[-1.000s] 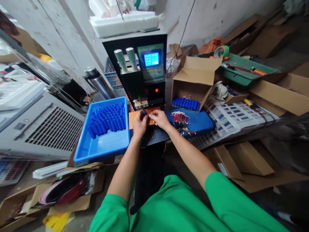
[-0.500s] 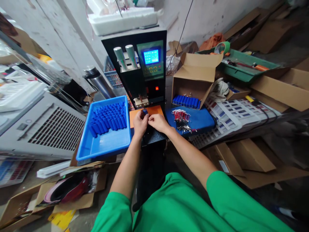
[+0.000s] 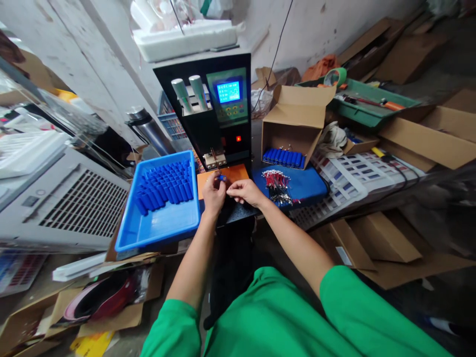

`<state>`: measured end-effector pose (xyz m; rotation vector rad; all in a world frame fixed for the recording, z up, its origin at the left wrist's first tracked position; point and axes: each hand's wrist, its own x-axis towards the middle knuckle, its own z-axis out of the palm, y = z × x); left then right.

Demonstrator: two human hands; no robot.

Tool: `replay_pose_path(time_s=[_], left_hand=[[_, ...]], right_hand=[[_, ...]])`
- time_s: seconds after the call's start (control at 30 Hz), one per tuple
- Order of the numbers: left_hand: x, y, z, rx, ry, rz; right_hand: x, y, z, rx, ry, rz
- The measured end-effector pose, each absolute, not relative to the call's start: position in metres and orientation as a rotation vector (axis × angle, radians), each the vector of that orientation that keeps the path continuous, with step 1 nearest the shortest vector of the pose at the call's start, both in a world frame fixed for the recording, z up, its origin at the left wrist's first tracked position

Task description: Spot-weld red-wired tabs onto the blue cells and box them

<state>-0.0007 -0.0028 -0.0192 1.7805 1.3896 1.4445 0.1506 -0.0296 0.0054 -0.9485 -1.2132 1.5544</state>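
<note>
My left hand (image 3: 214, 194) is closed around a blue cylindrical battery cell (image 3: 222, 177), whose end sticks out past the fingers. It is just in front of the electrodes of a black spot welder (image 3: 217, 126) with a lit blue display. Close beside it, my right hand (image 3: 243, 192) pinches with thumb and forefinger; what lies between the fingertips is too small to make out. Beneath both hands is an orange board (image 3: 238, 172). To the left, a blue tray (image 3: 169, 222) holds many blue cells. Red and black wire leads (image 3: 277, 184) lie on a blue pad (image 3: 310, 184) to the right.
An open cardboard box (image 3: 293, 111) with blue cells stands behind the pad. A metal flask (image 3: 150, 131) is behind the tray. Further right are a green tray (image 3: 375, 111) and a white plastic crate (image 3: 342, 176). A large grey vented unit (image 3: 70, 198) stands at the left.
The blue cell has tipped from pointing at the electrodes to lying more sideways in my left hand. My right hand's fingers have shifted slightly, still near the left hand. The camera view has moved a little.
</note>
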Motion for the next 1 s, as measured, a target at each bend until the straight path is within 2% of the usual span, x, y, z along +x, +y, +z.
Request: replay_pose_path(time_s=[0.2, 0.5, 0.67, 0.87, 1.0], left_hand=[[-0.002, -0.008, -0.014, 1.878, 1.335, 1.572], [-0.011, -0.012, -0.009, 2.226, 1.399, 1.367], [-0.011, -0.015, -0.010, 2.283, 1.325, 1.370], [-0.007, -0.017, -0.018, 2.005, 1.420, 1.603], [-0.004, -0.017, -0.019, 1.703, 1.363, 1.554]], right_hand=[[0.143, -0.033, -0.001, -0.884, -1.038, 1.701], [0.135, -0.031, -0.011, -0.922, -0.788, 1.745], [0.131, -0.032, -0.010, -0.969, -0.730, 1.720], [0.132, -0.036, -0.009, -0.999, -0.707, 1.691], [0.135, -0.038, -0.007, -0.962, -0.735, 1.699]])
